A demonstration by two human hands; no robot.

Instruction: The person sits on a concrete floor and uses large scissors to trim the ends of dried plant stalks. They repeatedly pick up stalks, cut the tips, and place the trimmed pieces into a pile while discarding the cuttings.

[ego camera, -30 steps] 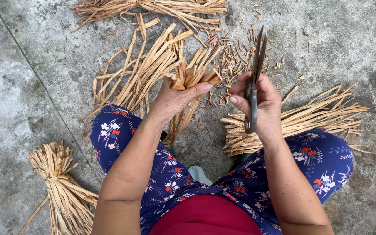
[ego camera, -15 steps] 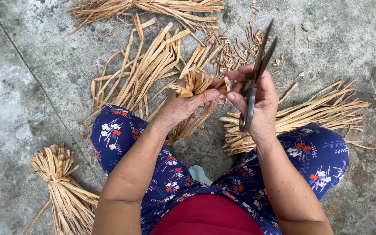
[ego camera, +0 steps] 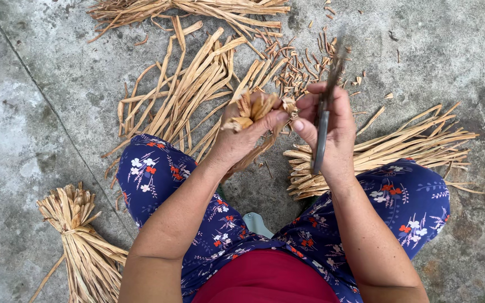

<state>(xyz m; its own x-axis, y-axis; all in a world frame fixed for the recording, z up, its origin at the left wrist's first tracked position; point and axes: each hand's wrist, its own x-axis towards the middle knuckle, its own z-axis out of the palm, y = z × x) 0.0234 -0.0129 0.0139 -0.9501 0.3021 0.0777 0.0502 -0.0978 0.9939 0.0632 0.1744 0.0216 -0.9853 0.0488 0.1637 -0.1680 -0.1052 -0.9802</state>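
The grey, stained concrete floor carries everything here, and the person sits low on it with knees apart in blue floral trousers. Places below are given from the small bunch of tan dried leaf strips held up in the middle of the view.

Beyond and to the left of that bunch lies the largest loose spread of long straw-coloured strips; further beyond it, at the top edge, a second long heap of the same strips. To the right of the bunch, past the right knee, is a flat sheaf of cut strips laid side by side. Well to the lower left of it stands a tied bundle of strips, bound at its waist. Just beyond the bunch is a scatter of short trimmed offcuts.

The left hand is closed around the bunch below its cut ends, thumb pressing across. The right hand, touching the bunch with its fingertips, is closed on a pair of dark metal scissors whose blades point away from the body; whether the blades are apart is too blurred to tell.

The strips look light, dry and fairly stiff, likely to split or fray at the tips, so a firm grip near the ends, with all strips gathered, seems the sound place to hold.
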